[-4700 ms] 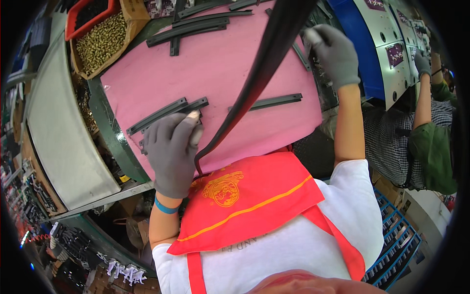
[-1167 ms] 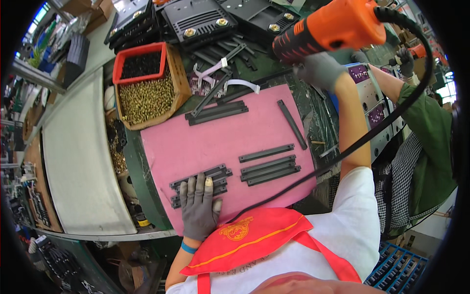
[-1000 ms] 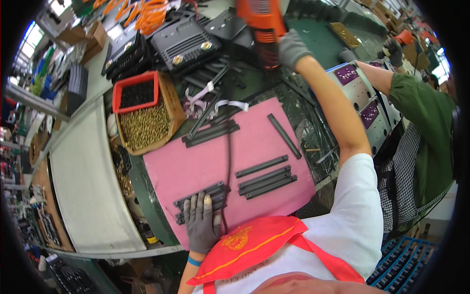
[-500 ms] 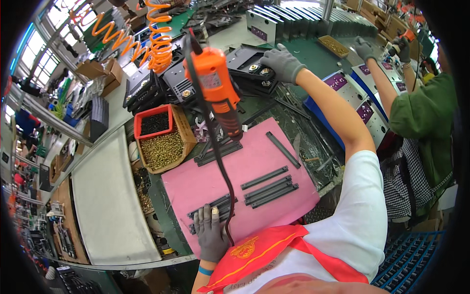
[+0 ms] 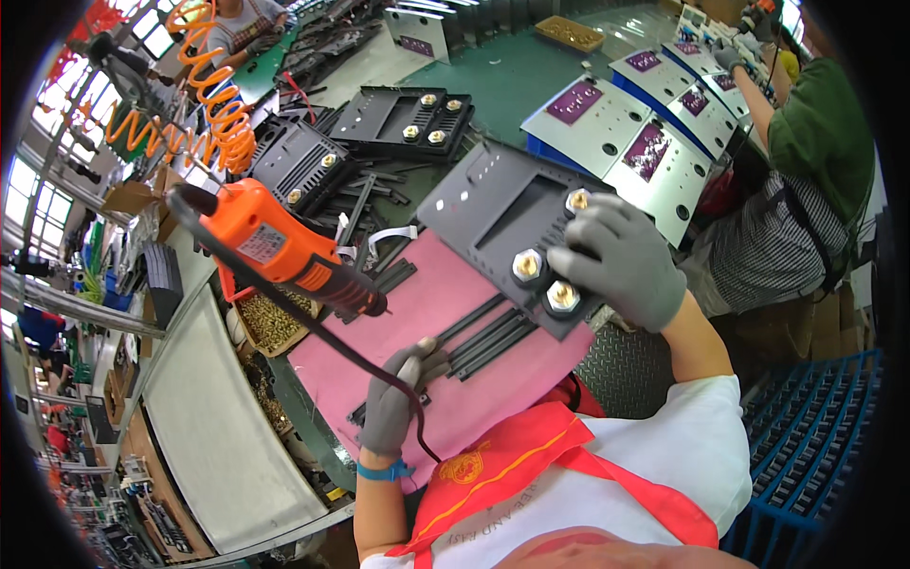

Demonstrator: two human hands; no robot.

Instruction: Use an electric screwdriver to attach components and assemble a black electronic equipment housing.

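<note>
My right hand (image 5: pixel 630 266), in a grey glove, grips the right edge of a black metal panel (image 5: pixel 493 213) with brass fittings. The panel is tilted above a pink mat (image 5: pixel 445 408). My left hand (image 5: pixel 393 398), also gloved, is over the mat's left part, fingers loosely extended beside several dark slotted bars (image 5: pixel 488 346). More bar ends show beside and under it. An orange electric screwdriver (image 5: pixel 284 248) with a black cord hangs to the left, tip over the mat; neither hand touches it.
A box of small brass parts (image 5: pixel 270 322) stands left of the mat. Black panels (image 5: pixel 403 119) with fittings lie at the back, near coiled orange hoses (image 5: pixel 227 133). Silver panels (image 5: pixel 569 128) with purple patches stand right. A co-worker in green (image 5: pixel 825 133) works at far right.
My right hand has brought a black panel from the back stack toward me over the mat. My left hand has lifted slightly toward the middle bars. The screwdriver now hangs further left and tilted.
</note>
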